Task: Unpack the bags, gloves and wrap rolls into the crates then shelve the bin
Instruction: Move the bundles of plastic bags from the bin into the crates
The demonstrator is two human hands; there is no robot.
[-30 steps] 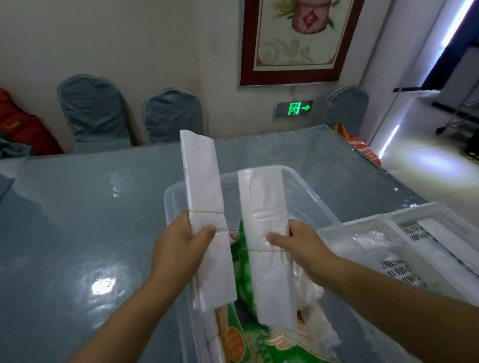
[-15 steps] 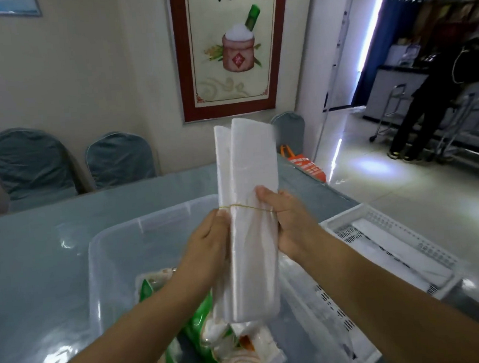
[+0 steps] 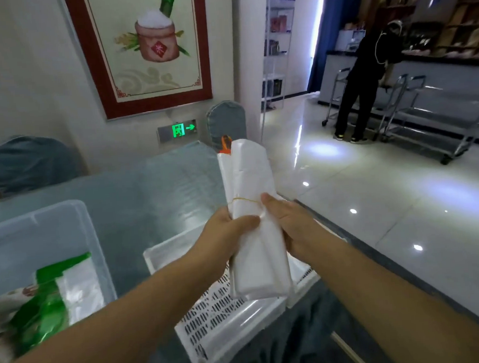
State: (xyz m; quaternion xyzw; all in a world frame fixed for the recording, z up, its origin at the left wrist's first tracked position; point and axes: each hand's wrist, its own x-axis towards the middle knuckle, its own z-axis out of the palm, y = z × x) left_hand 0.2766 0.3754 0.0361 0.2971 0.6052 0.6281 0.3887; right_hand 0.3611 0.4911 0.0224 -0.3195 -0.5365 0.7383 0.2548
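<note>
both hands close on the same bundle of white bags [image 3: 254, 231], held upright over the white slotted crate [image 3: 222, 321]. the left hand [image 3: 225, 236] wraps it from the left, thumb across the front face and fingers curled behind; its grip is shut tight against the plastic. the right hand [image 3: 292, 225] presses in from the right, fingers flat along the side edge and thumb near the top of the hold, also closed on the bundle. the 2 hands sit at about the same height, just under a thin yellow rubber band [image 3: 244, 200] that circles the bundle.

the bundle looks like 2 folded stacks pressed together, the left one slightly behind. its long axis runs near vertical, with the top leaning a little away from the camera and to the left; the lower end hangs above the crate floor, not touching it as far as can be seen.

the crate sits at the near right edge of the blue-grey tabletop [image 3: 155, 204]. to the left stands a clear plastic bin [image 3: 74, 221] holding green-and-white packets [image 3: 45, 302].
</note>
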